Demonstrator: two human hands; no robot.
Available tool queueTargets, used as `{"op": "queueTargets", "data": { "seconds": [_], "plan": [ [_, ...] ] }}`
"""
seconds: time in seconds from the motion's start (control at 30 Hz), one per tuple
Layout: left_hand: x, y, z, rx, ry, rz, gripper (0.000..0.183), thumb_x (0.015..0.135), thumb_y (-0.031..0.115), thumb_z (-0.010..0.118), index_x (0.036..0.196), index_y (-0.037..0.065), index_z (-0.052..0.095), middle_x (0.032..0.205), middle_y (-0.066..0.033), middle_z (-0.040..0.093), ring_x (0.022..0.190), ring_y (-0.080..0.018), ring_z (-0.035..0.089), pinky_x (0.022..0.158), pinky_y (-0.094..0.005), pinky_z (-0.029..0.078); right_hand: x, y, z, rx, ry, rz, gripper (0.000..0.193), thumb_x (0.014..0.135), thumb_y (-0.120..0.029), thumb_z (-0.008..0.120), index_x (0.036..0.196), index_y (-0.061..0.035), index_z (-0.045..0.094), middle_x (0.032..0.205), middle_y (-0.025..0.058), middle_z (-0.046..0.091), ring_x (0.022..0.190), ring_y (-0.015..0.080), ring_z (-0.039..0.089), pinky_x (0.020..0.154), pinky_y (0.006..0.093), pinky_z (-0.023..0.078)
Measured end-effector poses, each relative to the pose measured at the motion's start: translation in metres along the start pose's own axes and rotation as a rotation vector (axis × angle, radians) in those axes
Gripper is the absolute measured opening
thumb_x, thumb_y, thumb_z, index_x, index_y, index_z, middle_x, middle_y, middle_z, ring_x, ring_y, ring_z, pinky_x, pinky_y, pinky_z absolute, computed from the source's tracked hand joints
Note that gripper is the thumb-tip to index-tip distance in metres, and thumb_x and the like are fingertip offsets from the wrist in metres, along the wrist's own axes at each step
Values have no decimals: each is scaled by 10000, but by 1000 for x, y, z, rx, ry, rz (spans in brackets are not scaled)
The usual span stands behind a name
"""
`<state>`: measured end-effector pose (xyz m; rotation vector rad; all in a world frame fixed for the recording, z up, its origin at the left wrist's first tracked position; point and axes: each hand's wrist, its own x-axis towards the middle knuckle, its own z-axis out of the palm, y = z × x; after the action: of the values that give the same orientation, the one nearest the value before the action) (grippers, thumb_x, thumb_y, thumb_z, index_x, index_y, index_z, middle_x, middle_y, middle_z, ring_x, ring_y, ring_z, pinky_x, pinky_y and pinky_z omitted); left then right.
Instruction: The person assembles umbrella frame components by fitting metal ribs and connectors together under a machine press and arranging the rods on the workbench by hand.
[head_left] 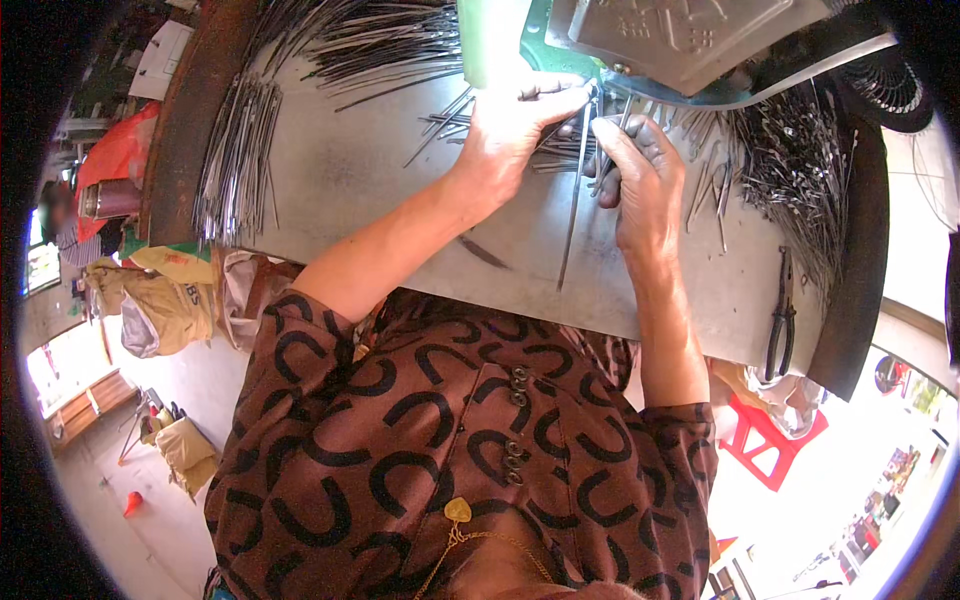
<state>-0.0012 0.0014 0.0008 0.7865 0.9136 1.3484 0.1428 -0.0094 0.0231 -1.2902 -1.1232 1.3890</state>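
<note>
At the machine (680, 45), your left hand (505, 135), nearly closed, pinches a rod (573, 215); your curled right hand (648, 175) grips another rod (626, 108), loose rods (240, 160) likely placed for reach.

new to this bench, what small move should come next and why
Perhaps bring the rod in the right hand closer to the left hand: the right pinches it, and the left is close by, near the green machine.
</note>
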Motion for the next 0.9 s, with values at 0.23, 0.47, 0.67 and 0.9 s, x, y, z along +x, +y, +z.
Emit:
{"op": "queueTargets", "data": {
  "seconds": [0.23, 0.47, 0.67, 0.9],
  "plan": [
    [-1, 2, 2, 42, -10, -3, 238, 842, 113, 671, 1052, 5, 646, 940, -18, 638, 838, -84, 568, 776, -229, 450, 1, 3, 1, -9, -17, -11, 136, 868, -169, 618, 848, -36, 601, 606, 16, 559, 432, 68, 455, 398, 216, 345],
    [1, -9, 0, -1, -8, -17, 252, 849, 122, 660, 1068, -2, 640, 910, -22, 646, 795, -73, 569, 717, -227, 461, 6, 11, 0, -20, -52, -56, 143, 883, -168, 604, 857, -27, 598, 622, 29, 578, 435, 65, 467, 391, 223, 364],
    [4, -9, -6, 345, -3, 139, 216, 854, 138, 659, 1034, 20, 641, 839, -17, 631, 663, -74, 552, 609, -213, 458, 8, 5, -7, -80, -112, 20, 146, 867, -193, 613, 875, -47, 616, 628, -2, 563, 433, 58, 441, 383, 226, 336],
    [4, 6, 0, 200, -84, 3, 198, 838, 161, 684, 981, 46, 610, 777, 2, 605, 622, -49, 531, 549, -204, 433, 12, 6, -10, 31, -104, 154, 144, 844, -227, 624, 876, -87, 628, 612, -37, 521, 435, 42, 390, 382, 216, 263]
  ]
}}
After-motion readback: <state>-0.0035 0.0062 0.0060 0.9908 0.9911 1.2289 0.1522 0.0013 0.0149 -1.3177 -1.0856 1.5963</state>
